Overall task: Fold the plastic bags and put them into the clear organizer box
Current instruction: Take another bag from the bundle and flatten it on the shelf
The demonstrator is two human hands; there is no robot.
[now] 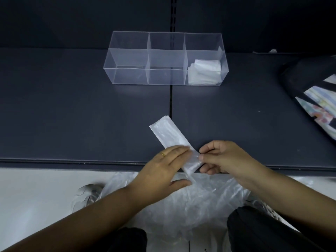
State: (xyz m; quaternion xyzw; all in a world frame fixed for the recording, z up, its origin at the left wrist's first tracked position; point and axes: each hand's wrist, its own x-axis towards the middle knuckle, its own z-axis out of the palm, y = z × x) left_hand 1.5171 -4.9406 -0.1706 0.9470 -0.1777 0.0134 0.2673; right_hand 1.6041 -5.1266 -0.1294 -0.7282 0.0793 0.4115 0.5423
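A plastic bag folded into a long narrow strip (pixel 168 132) lies on the dark shelf, running from its front edge up and to the left. My left hand (pixel 166 167) presses flat on the strip's near part with straight fingers. My right hand (pixel 221 157) pinches the strip's near end between thumb and fingers and bends it. The clear organizer box (pixel 127 70) stands further back and has several compartments. Its right compartment holds folded white bags (pixel 204 72); the others hold nothing I can see.
A heap of loose plastic bags (pixel 190 202) lies on the pale floor below the shelf's front edge (pixel 72 161), between my knees. A dark bag with a colourful print (pixel 316 99) sits at the right of the shelf. A seam (pixel 171 106) splits the shelf.
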